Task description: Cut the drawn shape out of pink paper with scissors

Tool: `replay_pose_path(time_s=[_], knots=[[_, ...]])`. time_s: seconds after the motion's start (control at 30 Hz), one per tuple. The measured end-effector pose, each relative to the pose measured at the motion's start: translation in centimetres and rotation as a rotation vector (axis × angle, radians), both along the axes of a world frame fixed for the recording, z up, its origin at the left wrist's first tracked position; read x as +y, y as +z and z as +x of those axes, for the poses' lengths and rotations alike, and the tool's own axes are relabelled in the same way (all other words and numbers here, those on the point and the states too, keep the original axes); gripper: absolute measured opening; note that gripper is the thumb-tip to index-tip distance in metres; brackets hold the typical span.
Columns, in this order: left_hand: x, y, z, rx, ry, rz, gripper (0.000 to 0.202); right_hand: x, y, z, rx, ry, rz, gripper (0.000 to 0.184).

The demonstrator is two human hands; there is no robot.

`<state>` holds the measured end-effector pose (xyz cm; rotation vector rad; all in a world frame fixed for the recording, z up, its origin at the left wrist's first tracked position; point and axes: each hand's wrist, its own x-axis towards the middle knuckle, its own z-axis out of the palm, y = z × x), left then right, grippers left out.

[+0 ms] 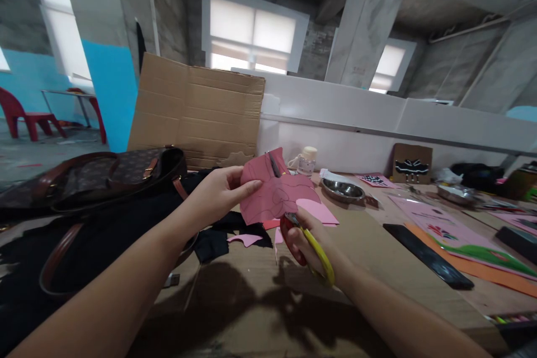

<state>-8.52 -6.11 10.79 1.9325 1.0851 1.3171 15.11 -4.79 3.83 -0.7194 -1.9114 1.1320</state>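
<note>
My left hand (229,187) pinches the left edge of a pink sheet of paper (268,196) that bears drawn curved outlines. The sheet is held up above the table. My right hand (312,235) has its fingers through the red and yellow handles of a pair of scissors (321,257). The scissors' pivot is at the sheet's lower edge, and their blades are mostly hidden behind the paper. Below the hands lie a curved pink paper scrap (245,240) and black scraps (212,245). Another pink paper piece (321,211) lies just behind my right hand.
A brown and black handbag (113,179) fills the left side. A cardboard panel (197,106) stands behind. Further right are a clear bottle (308,161), a metal bowl (343,190), a black phone-like slab (428,256), a pink printed sheet (444,229) and orange paper (495,278).
</note>
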Motion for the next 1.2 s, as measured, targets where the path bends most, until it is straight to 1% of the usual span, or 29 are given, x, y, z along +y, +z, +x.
replay_pose_path(time_s=[0.2, 0.37, 0.47, 0.73, 0.97, 1.1, 1.2], knots=[[0.01, 0.16, 0.19, -0.036, -0.023, -0.039, 0.039, -0.27, 0.39, -0.20, -0.025, -0.034, 0.033, 0.045], [-0.09, 0.17, 0.21, -0.048, -0.041, -0.043, 0.039, -0.33, 0.40, -0.23, -0.025, -0.035, 0.028, 0.041], [-0.10, 0.10, 0.13, -0.038, -0.033, -0.037, 0.039, -0.28, 0.38, -0.23, -0.023, -0.043, 0.013, 0.041], [-0.01, 0.08, -0.13, -0.014, -0.016, -0.022, 0.038, -0.23, 0.45, -0.18, -0.003, -0.002, 0.027, 0.040], [0.13, 0.00, -0.27, 0.005, 0.009, -0.026, 0.039, -0.30, 0.55, -0.27, -0.003, -0.014, 0.005, 0.032], [0.12, 0.11, -0.29, 0.008, 0.017, -0.034, 0.040, -0.37, 0.67, -0.25, -0.008, -0.021, 0.030, 0.030], [0.17, 0.15, -0.37, -0.011, 0.002, -0.041, 0.041, -0.13, 0.36, -0.16, -0.012, -0.007, 0.044, 0.031]])
